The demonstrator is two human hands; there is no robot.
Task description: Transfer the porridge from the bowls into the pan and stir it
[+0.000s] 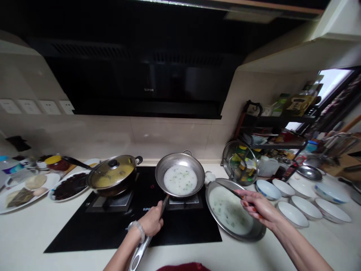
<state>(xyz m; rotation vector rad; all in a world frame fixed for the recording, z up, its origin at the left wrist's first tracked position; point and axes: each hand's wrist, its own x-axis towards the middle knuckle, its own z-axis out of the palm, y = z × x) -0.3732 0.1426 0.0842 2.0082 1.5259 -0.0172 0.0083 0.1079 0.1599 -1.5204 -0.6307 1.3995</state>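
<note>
My left hand (pixel 152 223), with a pale bracelet at the wrist, is closed around the long metal handle of a steel frying pan (pixel 160 175). The pan sits on the right burner with white liquid (pixel 180 180) flecked with green in it. My right hand (pixel 261 207) grips a long dark-handled utensil (pixel 231 190), held slanting over a metal basin (pixel 254 233); the far end is too unclear to name its kind. More white liquid with green bits (pixel 231 210) fills much of the basin, which stands on the counter right of the stove.
A lidded pan (pixel 114 175) stands on the left burner of the black stove (pixel 93 237). Plates of food lie further left, including dark food (pixel 70 186). Several bowls (pixel 291 214), a glass lid (pixel 239 160) and a seasoning rack (pixel 276 143) are at right. The range hood (pixel 146 75) hangs above.
</note>
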